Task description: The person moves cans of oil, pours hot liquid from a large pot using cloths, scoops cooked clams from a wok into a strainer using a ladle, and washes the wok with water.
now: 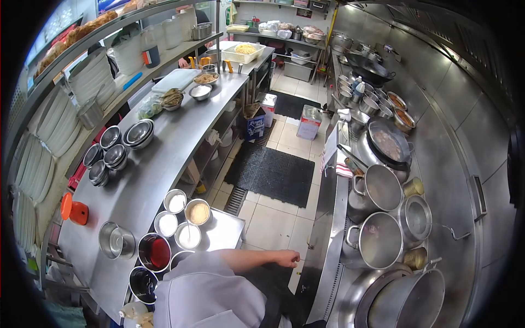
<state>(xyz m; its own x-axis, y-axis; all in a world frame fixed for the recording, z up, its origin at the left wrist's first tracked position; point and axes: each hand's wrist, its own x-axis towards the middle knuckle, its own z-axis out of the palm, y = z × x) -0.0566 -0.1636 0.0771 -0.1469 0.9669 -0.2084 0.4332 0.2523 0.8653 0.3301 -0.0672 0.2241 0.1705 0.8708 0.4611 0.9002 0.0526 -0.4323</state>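
Note:
My left hand (287, 258) is at the end of a bare forearm stretched to the right, over the floor beside the stove counter's front edge. Its fingers look curled in, and no object shows in them. A grey sleeve and dark clothing lie below and left of it. My right hand is out of view. The nearest things on the right are two deep steel pots (381, 240) (383, 188). To the left, tins with white (188, 236) and yellowish (198, 212) contents stand beside a container of red liquid (156, 253).
A long steel counter (180, 131) with stacked bowls (139, 133) runs along the left, below shelves of plates (90, 82). Black mats (272, 174) lie on the tiled aisle. A large wok (386, 143) and more pots line the right. At the back, a person's hand (184, 63) shows.

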